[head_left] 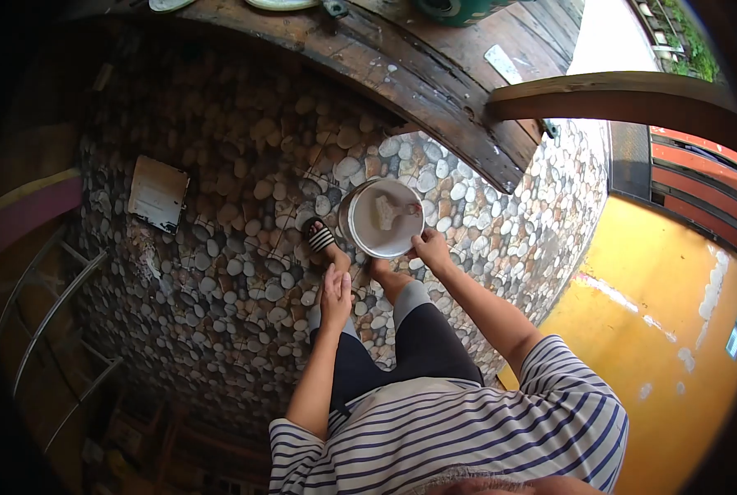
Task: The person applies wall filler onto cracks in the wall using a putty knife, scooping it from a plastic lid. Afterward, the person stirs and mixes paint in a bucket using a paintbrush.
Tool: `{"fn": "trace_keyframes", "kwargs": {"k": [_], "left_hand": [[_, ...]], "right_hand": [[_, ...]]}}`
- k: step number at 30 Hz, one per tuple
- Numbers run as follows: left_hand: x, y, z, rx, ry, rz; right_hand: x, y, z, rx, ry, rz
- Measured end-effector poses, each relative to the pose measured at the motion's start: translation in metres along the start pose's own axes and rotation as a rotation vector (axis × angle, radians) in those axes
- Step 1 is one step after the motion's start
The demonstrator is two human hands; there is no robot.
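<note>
A white bucket (395, 240) stands in front of my feet, its open top facing me. Inside lies a pale, lumpy thing (384, 213), too unclear to name, with a reddish-brown patch on the wall beside it. My right hand (431, 250) is closed on the bucket's near right rim. Nothing is in my left hand (335, 299), which hangs over my left leg with its fingers stretched out. A black-and-white striped slide sandal (322, 238) is on my left foot; the bucket partly hides my right foot.
A worn wooden table (385, 74) with a curved wooden piece (616, 92) spans the top. Cardboard (157, 194) lies on the pebble-patterned floor (236, 280). A metal rack (51, 318) stands left, a yellow wall (641, 313) right.
</note>
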State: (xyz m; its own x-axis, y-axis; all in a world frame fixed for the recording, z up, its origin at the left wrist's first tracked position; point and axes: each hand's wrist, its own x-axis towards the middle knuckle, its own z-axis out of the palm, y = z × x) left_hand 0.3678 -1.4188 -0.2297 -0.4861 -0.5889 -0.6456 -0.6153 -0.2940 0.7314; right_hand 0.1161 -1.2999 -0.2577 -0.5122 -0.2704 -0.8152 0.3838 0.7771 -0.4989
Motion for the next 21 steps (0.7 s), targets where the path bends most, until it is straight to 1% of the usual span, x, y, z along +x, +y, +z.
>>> {"fn": "trace_keyframes", "kwargs": {"k": [2,3,4,6,7,8,9,10,11,12,13,14,15,16,17,18,20,21], "left_hand": [[-0.010,0.076,-0.005,-0.375,0.067,-0.190],[-0.020,0.110,-0.013,-0.410,0.082,-0.179],[-0.025,0.119,-0.021,-0.407,0.088,-0.150],[-0.042,0.122,-0.037,-0.243,0.060,-0.015],[-0.054,0.142,-0.045,-0.141,0.126,-0.031],[-0.060,0.152,-0.051,-0.135,0.130,-0.031],[-0.062,0.161,-0.054,-0.135,0.182,0.045],[-0.073,0.164,-0.058,-0.132,0.232,0.105],[-0.082,0.171,-0.062,-0.128,0.247,0.102],[-0.079,0.188,-0.063,-0.164,0.272,0.140],[-0.085,0.199,-0.064,-0.194,0.293,0.161],[-0.089,0.212,-0.067,-0.126,0.334,0.233],[-0.083,0.210,-0.067,-0.136,0.353,0.220],[-0.083,0.218,-0.070,-0.145,0.371,0.209],[-0.086,0.227,-0.074,-0.086,0.406,0.342],[-0.083,0.233,-0.079,-0.086,0.416,0.352],[-0.074,0.240,-0.090,-0.115,0.355,0.339],[-0.072,0.248,-0.094,-0.110,0.364,0.408]], "right_hand": [[-0.049,-0.029,-0.004,0.048,-0.055,-0.039],[-0.067,-0.040,-0.007,-0.016,-0.083,-0.072],[-0.087,-0.051,-0.008,-0.016,-0.093,-0.098],[-0.127,-0.082,-0.013,-0.090,-0.099,-0.144],[-0.135,-0.082,-0.014,-0.082,-0.098,-0.154],[-0.134,-0.073,-0.011,-0.119,-0.054,-0.246],[-0.134,-0.070,-0.011,-0.160,-0.014,-0.340],[-0.150,-0.088,-0.018,-0.122,-0.066,-0.346],[-0.183,-0.116,-0.025,-0.027,-0.128,-0.286],[-0.202,-0.148,-0.032,0.061,-0.183,-0.249],[-0.209,-0.157,-0.034,0.055,-0.197,-0.257],[-0.213,-0.165,-0.037,-0.047,-0.169,-0.333],[-0.216,-0.173,-0.041,-0.149,-0.137,-0.410],[-0.221,-0.183,-0.045,-0.153,-0.143,-0.424],[-0.224,-0.195,-0.048,-0.289,-0.122,-0.426],[-0.229,-0.203,-0.048,-0.423,-0.099,-0.421],[-0.270,-0.233,-0.045,-0.613,0.381,-0.958],[-0.282,-0.252,-0.047,-0.657,0.324,-1.080]]}}
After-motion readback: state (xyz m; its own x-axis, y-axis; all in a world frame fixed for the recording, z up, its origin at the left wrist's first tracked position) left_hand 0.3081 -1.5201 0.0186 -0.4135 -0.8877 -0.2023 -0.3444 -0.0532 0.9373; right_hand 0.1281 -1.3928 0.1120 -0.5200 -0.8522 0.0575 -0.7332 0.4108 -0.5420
